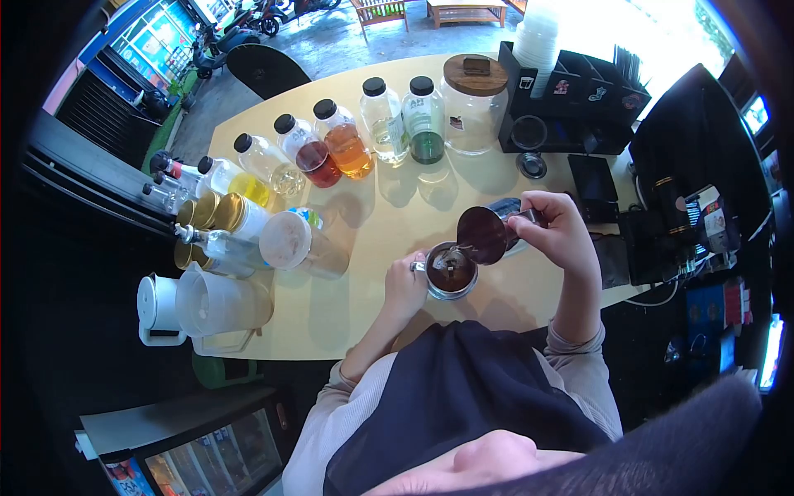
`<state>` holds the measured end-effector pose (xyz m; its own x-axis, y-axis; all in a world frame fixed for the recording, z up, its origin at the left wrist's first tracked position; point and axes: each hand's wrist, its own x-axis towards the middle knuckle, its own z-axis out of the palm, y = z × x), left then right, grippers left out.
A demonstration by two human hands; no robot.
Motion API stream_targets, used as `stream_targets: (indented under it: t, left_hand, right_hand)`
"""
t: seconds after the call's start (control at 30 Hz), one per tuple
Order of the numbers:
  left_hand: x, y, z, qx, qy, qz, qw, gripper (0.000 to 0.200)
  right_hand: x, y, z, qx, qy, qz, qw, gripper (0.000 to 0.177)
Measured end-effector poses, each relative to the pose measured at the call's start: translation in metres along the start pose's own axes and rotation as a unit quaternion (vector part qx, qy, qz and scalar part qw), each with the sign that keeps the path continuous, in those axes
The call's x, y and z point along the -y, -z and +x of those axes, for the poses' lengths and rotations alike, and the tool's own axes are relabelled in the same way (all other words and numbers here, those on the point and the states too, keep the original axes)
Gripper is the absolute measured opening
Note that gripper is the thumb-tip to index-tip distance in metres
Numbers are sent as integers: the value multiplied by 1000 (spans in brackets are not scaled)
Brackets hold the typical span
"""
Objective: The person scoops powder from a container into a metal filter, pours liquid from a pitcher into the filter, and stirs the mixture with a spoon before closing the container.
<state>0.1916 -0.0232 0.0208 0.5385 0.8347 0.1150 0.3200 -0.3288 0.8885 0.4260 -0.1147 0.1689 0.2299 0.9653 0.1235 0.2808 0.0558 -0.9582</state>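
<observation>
1. Brown liquid (453,266) is visible inside the mug (453,296), which stands on the pale surface (364,318) in front of the person.
2. Left hand (405,285): fingers pinching the mug's handle.
3. Right hand (562,233): thumb and fingers closed on the handle of the pitcher (482,236). The pitcher is tilted toward the left hand, its lip at the mug's opening.
4. Left side of the surface: pale plastic jug (219,304) beside a white jug (160,303); farther in, a translucent tub (318,252) lies near gold-lidded containers (240,217).
5. Beyond: a curved row of black-capped bottles, including a red one (317,162), an orange one (351,150) and a green one (427,128).
6. Next to the green one, a glass jar (474,120) with a wooden lid; beside it, a black organizer (583,95).
7. Farthest: a wooden bench (467,11) and parked motorbikes (222,45).
</observation>
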Motion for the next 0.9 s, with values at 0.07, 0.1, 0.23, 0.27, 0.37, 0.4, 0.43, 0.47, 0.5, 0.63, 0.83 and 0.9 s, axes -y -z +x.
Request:
stream_targets:
  t: [0.07,0.1,0.23,0.27,0.37,0.4,0.43,0.47,0.5,0.63,0.83,0.9]
  left_hand:
    - [3,-1,0,-1,-2,-2,1000,48]
    - [3,-1,0,-2,-5,-5,1000,48]
    - [0,1,0,8,3,5,1000,48]
    - [-2,2,0,8,4,0,1000,48]
    - [-5,3,0,11,8,-2,1000,48]
    - [-5,3,0,16,10,0,1000,47]
    - [-4,3,0,16,9,0,1000,47]
    - [-3,3,0,12,10,9,1000,47]
    - [-1,2,-1,8,11,18,1000,47]
    - [10,-2,0,2,3,21,1000,47]
    - [8,-3,0,-12,-8,14,1000,47]
    - [8,-4,0,-16,-10,1,1000,46]
  right_hand:
    - [3,-2,0,8,-6,6,1000,24]
    - [5,-4,0,6,-3,11,1000,24]
    - [4,-5,-3,11,7,6,1000,22]
    - [3,-4,-5,10,7,6,1000,22]
    - [0,-4,-9,14,14,14,1000,21]
    - [0,-3,-10,12,18,12,1000,20]
    - [1,-3,-12,10,22,11,1000,20]
    - [3,-2,-14,9,22,11,1000,20]
    - [5,-1,-16,13,18,5,1000,20]
    - [2,3,-21,12,22,-1,1000,21]
    - [3,8,-27,-6,37,-13,999,21]
    - [2,10,-28,-8,27,-15,999,21]
